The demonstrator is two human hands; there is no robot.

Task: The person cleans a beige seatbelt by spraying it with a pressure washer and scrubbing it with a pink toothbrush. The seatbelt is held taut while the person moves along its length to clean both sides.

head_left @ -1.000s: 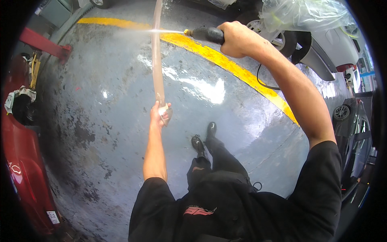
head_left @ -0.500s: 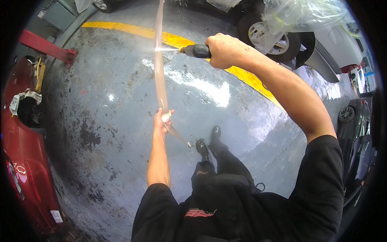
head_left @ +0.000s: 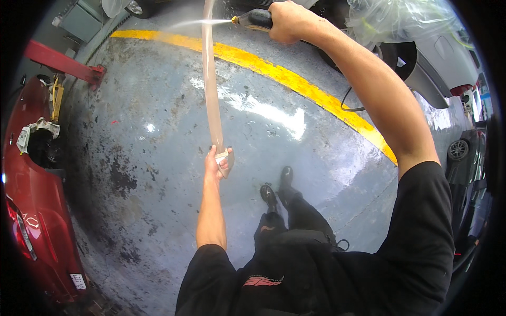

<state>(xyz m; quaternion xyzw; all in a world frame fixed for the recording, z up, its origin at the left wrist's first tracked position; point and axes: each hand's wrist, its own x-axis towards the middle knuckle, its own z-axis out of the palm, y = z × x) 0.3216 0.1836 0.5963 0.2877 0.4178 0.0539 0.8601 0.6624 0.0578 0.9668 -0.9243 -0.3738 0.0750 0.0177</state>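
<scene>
My left hand (head_left: 216,164) is closed around the near end of a long, narrow, pinkish-beige strip (head_left: 212,95), which stretches away from me past the top edge of the view. Its surface looks glossy, and a small pale patch shows at the grip. In my right hand (head_left: 293,22), at the end of an outstretched arm, is a black spray gun (head_left: 255,19) with a yellow tip. A white jet leaves the tip leftward and meets the strip's far part, with mist and droplets around it. The strip's far end is out of view.
Left stands a red car (head_left: 45,210) beside a red lift arm (head_left: 63,63). Plastic sheeting (head_left: 400,21) covers part of a silver vehicle (head_left: 443,58) at upper right; a dark car (head_left: 464,184) is at right. A yellow line (head_left: 284,76) crosses the wet grey floor. A dark hose (head_left: 348,108) hangs behind my right forearm.
The spray gun has moved farther from me, so its jet meets the strip higher up. The strip's near end has turned and no longer reaches out toward my feet.
</scene>
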